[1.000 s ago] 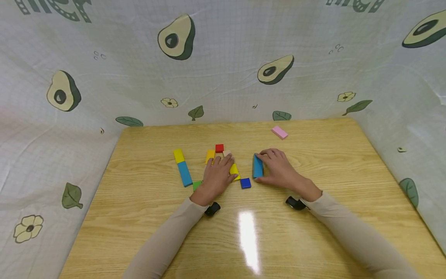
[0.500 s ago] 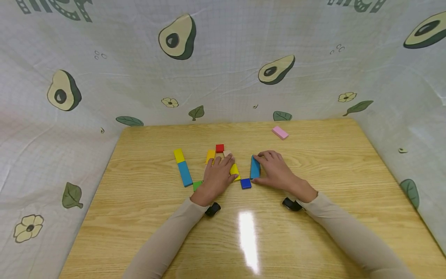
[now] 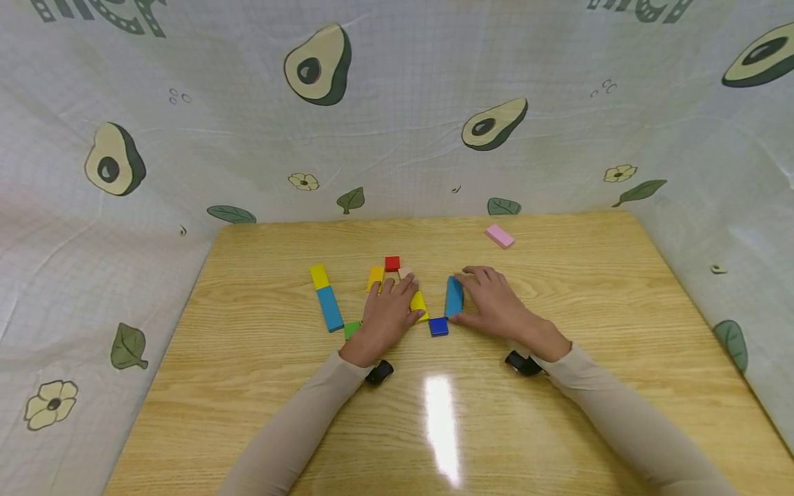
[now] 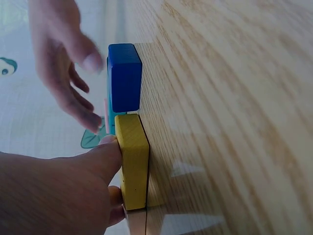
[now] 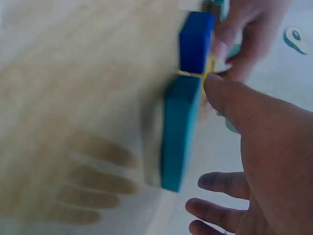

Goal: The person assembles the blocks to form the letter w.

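My left hand [image 3: 386, 313] rests over the middle blocks, its fingers fairly straight. Its thumb touches the yellow block [image 4: 133, 164] beside the dark blue square block [image 3: 438, 326]. My right hand [image 3: 496, 303] stands to the right of a long light-blue block [image 3: 454, 297], thumb and fingers spread. In the right wrist view, the fingers are apart from that light-blue block [image 5: 181, 132], and the thumb tip is near its upper end. The light-blue block lies close against the dark blue one. Part of a pale block is hidden under my left hand.
Left of my hands, a yellow block [image 3: 319, 276], a blue block [image 3: 330, 308] and a green block [image 3: 351, 329] form a line. Orange [image 3: 375, 277] and red blocks [image 3: 392, 264] lie beyond my left hand. A pink block [image 3: 499, 236] lies near the back edge.
The right hand has slid the light-blue block left, up to the dark blue block, then loosened and drawn slightly right. The left hand has stayed put.
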`<state>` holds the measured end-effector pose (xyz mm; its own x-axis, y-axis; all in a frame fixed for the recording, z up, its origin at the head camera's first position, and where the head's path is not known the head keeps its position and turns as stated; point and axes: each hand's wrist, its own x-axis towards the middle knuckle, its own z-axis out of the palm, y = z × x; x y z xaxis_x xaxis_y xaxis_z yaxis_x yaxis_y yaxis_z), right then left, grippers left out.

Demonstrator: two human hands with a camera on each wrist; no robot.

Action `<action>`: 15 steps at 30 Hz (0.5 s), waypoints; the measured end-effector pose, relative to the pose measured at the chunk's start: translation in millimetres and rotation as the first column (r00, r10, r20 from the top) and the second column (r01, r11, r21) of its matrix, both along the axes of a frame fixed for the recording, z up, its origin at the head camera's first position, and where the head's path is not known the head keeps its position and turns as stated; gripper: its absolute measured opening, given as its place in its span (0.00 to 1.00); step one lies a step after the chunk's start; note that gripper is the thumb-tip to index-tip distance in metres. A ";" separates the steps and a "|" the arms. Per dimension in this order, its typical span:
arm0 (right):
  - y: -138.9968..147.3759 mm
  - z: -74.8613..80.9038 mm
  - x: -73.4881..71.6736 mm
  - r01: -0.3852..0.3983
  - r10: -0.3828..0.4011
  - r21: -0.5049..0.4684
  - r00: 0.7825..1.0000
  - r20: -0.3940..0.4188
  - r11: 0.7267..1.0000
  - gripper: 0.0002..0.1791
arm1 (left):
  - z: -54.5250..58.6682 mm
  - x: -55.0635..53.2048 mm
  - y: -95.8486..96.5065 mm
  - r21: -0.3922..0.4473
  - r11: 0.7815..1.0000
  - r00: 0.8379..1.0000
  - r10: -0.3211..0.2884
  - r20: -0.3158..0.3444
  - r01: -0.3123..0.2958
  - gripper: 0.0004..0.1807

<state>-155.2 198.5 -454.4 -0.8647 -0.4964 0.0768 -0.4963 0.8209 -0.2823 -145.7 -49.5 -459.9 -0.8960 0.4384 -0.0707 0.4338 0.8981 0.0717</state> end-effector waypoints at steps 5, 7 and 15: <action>13.6 11.5 -11.4 0.079 -0.078 -0.039 0.997 0.014 0.996 0.40 | 0.8 0.2 0.1 0.002 1.000 1.000 0.001 -0.002 -0.001 0.36; 22.5 13.5 -18.8 0.119 -0.119 -0.044 0.993 0.008 0.992 0.38 | 0.8 0.4 0.2 0.004 1.000 1.000 0.001 -0.006 -0.001 0.36; 56.8 10.0 -49.9 0.282 -0.279 -0.042 0.958 0.063 0.958 0.38 | -1.6 -0.2 0.3 -0.003 1.000 1.000 0.001 -0.008 -0.001 0.36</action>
<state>-205.1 255.4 -444.4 -0.9723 -0.2297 0.0430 -0.2301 0.9091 -0.3473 -145.9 -49.2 -461.5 -0.8968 0.4377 -0.0647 0.4338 0.8986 0.0658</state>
